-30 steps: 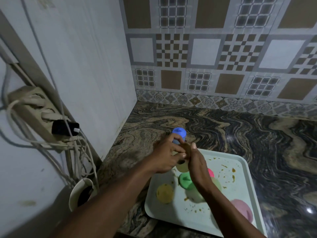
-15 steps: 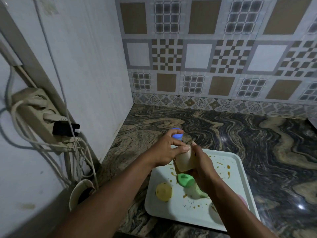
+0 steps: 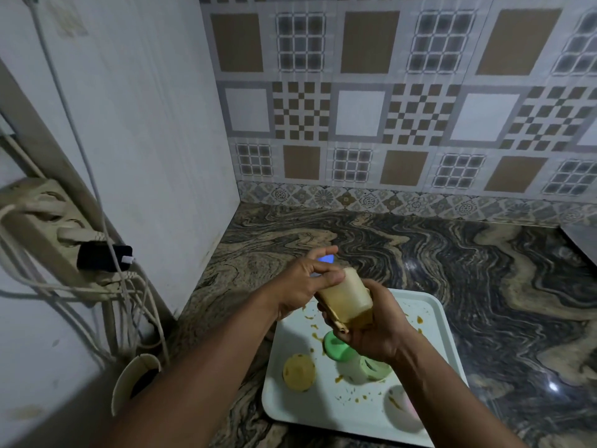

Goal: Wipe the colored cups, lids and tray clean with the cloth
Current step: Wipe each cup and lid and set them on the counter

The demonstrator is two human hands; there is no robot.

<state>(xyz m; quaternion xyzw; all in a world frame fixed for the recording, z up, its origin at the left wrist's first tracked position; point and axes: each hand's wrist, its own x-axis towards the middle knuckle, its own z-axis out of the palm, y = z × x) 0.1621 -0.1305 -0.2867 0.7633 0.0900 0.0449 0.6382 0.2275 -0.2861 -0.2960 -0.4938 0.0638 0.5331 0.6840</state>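
Two hands share one yellow cup point(image 3: 347, 297), held tilted over the far-left corner of the tray point(image 3: 433, 321). The left hand point(image 3: 300, 286) pinches its upper end, thumb on the edge. A blue cup point(image 3: 326, 259) stands on the counter just behind those fingers. The right hand point(image 3: 376, 334) curls round the cup's lower end. No cloth shows; it may be hidden in a palm. Progress looks early: the tray is spotted with brown stains. The yellow lid point(image 3: 298, 371), green lid point(image 3: 336, 345), tipped green cup point(image 3: 371, 370) and smeared pink cup point(image 3: 402, 405) likely all need wiping.
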